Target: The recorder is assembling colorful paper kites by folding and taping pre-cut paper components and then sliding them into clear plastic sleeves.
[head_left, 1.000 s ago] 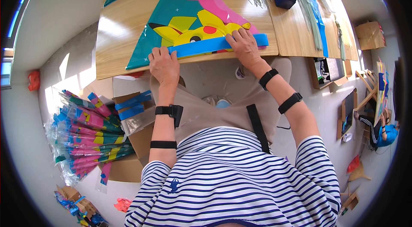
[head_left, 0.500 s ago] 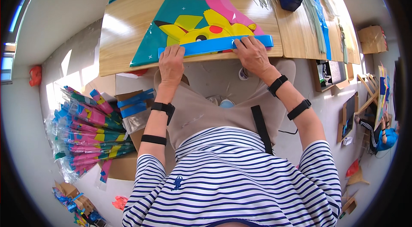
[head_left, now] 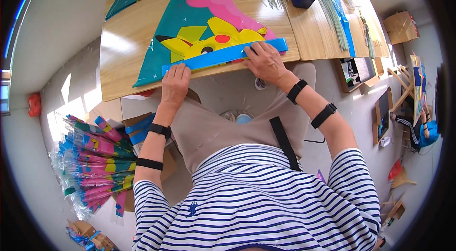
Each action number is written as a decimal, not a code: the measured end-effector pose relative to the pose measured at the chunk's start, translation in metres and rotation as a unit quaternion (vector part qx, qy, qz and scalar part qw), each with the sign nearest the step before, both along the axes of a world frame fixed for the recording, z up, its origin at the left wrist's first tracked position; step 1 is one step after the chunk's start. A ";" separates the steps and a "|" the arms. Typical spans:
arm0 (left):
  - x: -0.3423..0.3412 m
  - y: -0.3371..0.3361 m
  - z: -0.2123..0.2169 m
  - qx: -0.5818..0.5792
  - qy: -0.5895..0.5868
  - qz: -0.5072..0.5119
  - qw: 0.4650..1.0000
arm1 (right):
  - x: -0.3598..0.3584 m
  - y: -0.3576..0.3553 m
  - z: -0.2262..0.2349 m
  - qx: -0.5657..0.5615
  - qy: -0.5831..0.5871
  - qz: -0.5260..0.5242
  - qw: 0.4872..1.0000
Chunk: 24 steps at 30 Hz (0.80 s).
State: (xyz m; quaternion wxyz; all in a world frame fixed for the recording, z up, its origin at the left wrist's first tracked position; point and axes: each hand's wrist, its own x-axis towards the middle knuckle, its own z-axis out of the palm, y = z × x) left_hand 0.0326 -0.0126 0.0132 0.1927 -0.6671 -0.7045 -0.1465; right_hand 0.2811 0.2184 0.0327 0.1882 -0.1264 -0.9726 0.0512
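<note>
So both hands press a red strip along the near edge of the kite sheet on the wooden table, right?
Not quite: the strip is blue, not red, as the head view shows. Left hand and right hand press it along the kite sheet's near edge on the table.

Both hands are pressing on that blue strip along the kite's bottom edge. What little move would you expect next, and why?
Probably a sliding press along the blue strip. The left hand rests flat on its near end and the right hand flat further along, while the middle stretch between them lies uncovered on the triangular kite sheet. Smoothing toward that middle would likely seat the strip evenly along the edge.
</note>
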 end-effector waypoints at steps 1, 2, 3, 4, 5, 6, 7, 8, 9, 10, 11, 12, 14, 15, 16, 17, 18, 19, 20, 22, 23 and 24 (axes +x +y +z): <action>0.000 0.001 0.002 0.001 -0.012 0.004 1.000 | -0.001 0.000 0.000 -0.006 0.002 0.001 1.000; 0.001 0.003 0.003 0.001 -0.024 0.009 1.000 | -0.001 0.000 0.001 0.002 0.004 0.001 1.000; 0.000 0.003 0.004 -0.002 -0.036 0.017 0.999 | -0.004 0.000 0.002 0.008 0.010 0.005 1.000; -0.001 0.005 0.004 -0.006 -0.047 0.025 0.999 | -0.005 0.001 0.001 0.014 0.015 0.009 1.000; -0.001 0.005 0.005 -0.009 -0.059 0.035 0.998 | -0.006 0.002 0.000 0.028 0.007 0.004 1.000; -0.002 0.006 0.006 -0.012 -0.065 0.035 0.997 | -0.006 0.003 -0.002 0.042 0.001 -0.002 0.999; -0.001 0.006 0.007 -0.014 -0.071 0.035 0.997 | -0.007 0.005 -0.003 0.057 -0.005 -0.007 0.998; -0.001 0.005 0.009 -0.017 -0.077 0.035 0.996 | -0.009 0.006 -0.005 0.065 0.004 -0.007 0.998; 0.000 0.005 0.010 -0.009 -0.082 0.029 0.996 | -0.010 0.007 -0.007 0.074 0.011 -0.009 0.997; 0.001 0.003 0.012 -0.008 -0.100 0.029 0.995 | -0.012 0.008 -0.009 0.082 0.019 -0.012 0.996; 0.003 0.001 0.015 -0.006 -0.118 0.028 0.993 | -0.014 0.008 -0.011 0.093 0.027 -0.009 0.995; 0.005 -0.001 0.018 -0.002 -0.138 0.027 0.990 | -0.015 0.008 -0.010 0.096 0.025 -0.007 0.995; 0.007 -0.002 0.024 0.002 -0.157 0.020 0.987 | -0.016 0.008 -0.007 0.102 0.022 -0.006 0.995; 0.007 -0.002 0.025 0.004 -0.167 0.015 0.986 | -0.016 0.008 -0.007 0.098 0.018 -0.010 0.995; 0.004 -0.002 0.023 0.002 -0.163 0.019 0.986 | -0.016 0.009 -0.006 0.094 0.013 -0.014 0.995; -0.001 -0.001 0.019 0.000 -0.159 0.022 0.987 | -0.016 0.009 -0.006 0.089 0.009 -0.019 0.996; -0.003 0.001 0.017 -0.001 -0.156 0.025 0.987 | -0.017 0.010 -0.005 0.084 0.010 -0.017 0.996; -0.005 0.003 0.016 0.005 -0.142 0.030 0.989 | -0.017 0.012 -0.004 0.078 0.010 -0.016 0.997; -0.007 0.004 0.014 0.010 -0.128 0.034 0.991 | -0.017 0.013 -0.003 0.072 0.010 -0.016 0.997; -0.010 0.007 0.018 -0.019 -0.128 0.049 0.990 | -0.016 0.014 0.001 0.061 0.022 -0.010 0.998; -0.014 0.009 0.020 -0.052 -0.142 0.060 0.987 | -0.015 0.015 0.003 0.056 0.028 -0.008 0.998; -0.017 0.010 0.026 -0.085 -0.155 0.071 0.982 | -0.015 0.016 0.006 0.047 0.021 -0.004 0.999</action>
